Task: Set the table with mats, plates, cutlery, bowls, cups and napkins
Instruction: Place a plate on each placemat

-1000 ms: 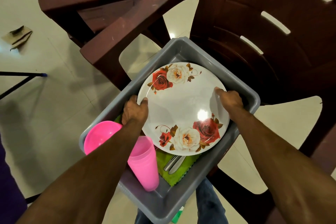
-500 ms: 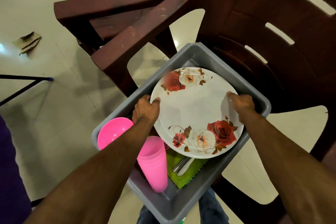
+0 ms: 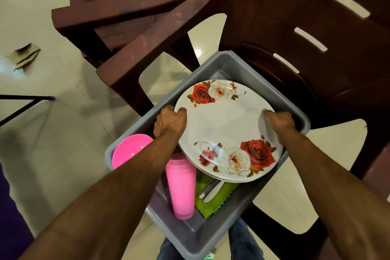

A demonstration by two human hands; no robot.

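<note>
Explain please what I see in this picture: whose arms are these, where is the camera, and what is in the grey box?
No machine is here. A person wears one camera on the head; it looks forward and down, so the two arms are that person's own. The left hand and the right hand each have a grip on opposite rims of a white plate with roses; at least one more plate edge shows beneath it. The plates sit in a grey plastic tub that rests on a dark red plastic chair. The tub also holds a pink bowl, a pink cup lying on its side, a green cloth and metal cutlery on the cloth.
</note>
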